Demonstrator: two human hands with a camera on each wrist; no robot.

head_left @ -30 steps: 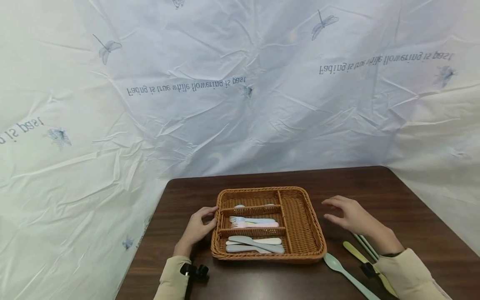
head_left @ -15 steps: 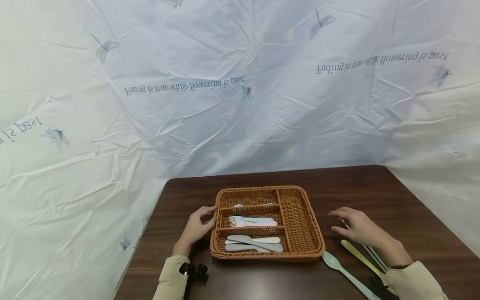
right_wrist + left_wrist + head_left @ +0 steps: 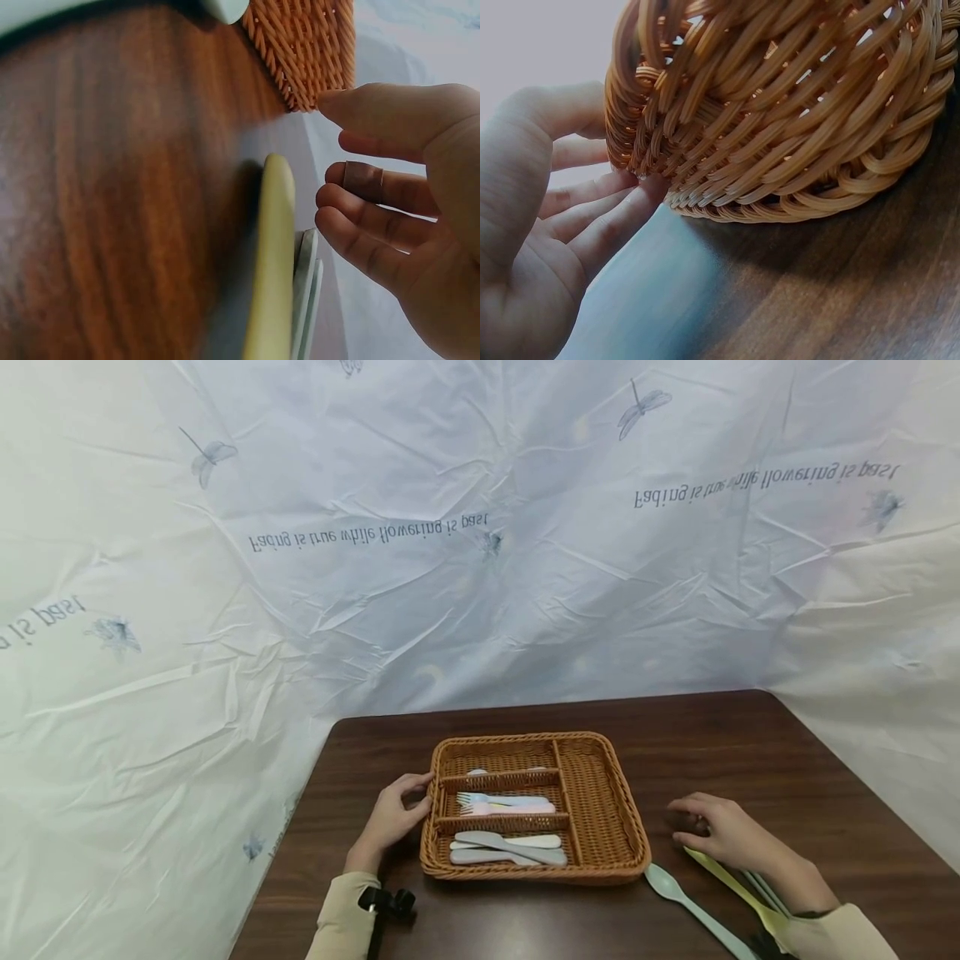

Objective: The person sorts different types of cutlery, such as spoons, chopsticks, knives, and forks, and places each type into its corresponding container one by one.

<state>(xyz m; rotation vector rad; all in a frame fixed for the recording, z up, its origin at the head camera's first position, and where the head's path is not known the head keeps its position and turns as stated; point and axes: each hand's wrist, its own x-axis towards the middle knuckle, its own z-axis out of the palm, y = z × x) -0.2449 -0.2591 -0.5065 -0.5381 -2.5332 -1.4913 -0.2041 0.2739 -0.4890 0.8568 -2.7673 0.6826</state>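
Hands at a wicker basket on the bench

The left hand [image 3: 390,821] rests relaxed, fingertips against the basket's [image 3: 609,868] left wall. The right hand [image 3: 718,832], fingers loosely bent and grasping nothing, hovers over the yellow knife [image 3: 731,886] and chopsticks [image 3: 306,296], right of the basket near a green spoon [image 3: 686,900].

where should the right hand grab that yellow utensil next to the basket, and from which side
Pinch the yellow utensil by its narrow sides near the far end, coming from above. It lies flat on the table, pale green sticks crowd its right side, and the right hand hovers just over that end, so a sideways scoop looks awkward.
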